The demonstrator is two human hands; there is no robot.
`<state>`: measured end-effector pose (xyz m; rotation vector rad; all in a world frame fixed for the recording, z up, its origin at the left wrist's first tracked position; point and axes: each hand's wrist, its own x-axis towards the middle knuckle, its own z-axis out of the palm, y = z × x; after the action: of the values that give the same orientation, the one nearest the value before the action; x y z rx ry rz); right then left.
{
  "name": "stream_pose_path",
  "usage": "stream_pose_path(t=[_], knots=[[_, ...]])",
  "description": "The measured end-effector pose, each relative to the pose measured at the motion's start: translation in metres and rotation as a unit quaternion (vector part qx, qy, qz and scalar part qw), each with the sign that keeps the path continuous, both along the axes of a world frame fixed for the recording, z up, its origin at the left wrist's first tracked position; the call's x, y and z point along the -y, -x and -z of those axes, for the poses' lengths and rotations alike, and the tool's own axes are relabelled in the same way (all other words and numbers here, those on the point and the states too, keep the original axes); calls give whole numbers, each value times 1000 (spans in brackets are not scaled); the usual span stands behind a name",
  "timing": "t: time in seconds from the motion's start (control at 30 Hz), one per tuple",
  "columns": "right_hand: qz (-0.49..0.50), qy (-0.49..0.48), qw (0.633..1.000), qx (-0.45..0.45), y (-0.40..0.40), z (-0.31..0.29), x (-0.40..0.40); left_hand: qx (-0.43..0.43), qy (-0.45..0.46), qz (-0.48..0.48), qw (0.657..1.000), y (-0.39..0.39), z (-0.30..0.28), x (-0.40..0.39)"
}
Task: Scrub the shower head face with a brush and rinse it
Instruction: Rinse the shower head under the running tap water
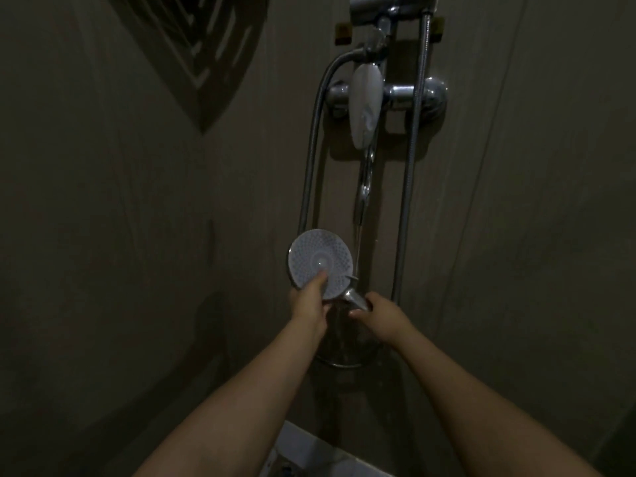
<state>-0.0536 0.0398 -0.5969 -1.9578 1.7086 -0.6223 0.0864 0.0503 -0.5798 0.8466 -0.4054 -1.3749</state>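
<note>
The left hand (309, 301) grips the lower rim of the shower head (320, 263), its thumb pressed flat onto the perforated face just below the centre, while the right hand (382, 315) is wrapped round the chrome handle (356, 299) beside it. The head is held in front of the tiled wall (137, 235), face towards the camera, just left of a thin stream of water (359, 232) falling from the tap spout (365, 105) above. No brush is in view, so this looks like the rinsing step, or a check of the nozzles by thumb. Next, the face probably needs swinging right, under the stream. The hose (311, 160) loops up on the left. No brand or writing is legible in this dim light.
</note>
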Motion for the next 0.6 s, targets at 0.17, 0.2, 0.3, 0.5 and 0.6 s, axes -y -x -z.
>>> stream_pose_path(t=[0.17,0.2,0.3,0.5,0.6], knots=[[96,-7,993,-66,24,5,4,296,43,-36,954,-26,-19,3],[101,-4,993,-57,22,7,2,331,51,-26,942,-24,-20,3],[124,28,992,2,11,13,-6,314,22,-42,948,-16,-21,5],[54,21,976,211,-25,16,-14,79,-22,68,994,13,-1,-5],[38,-27,979,198,-16,21,-15,108,12,34,993,3,-13,0]])
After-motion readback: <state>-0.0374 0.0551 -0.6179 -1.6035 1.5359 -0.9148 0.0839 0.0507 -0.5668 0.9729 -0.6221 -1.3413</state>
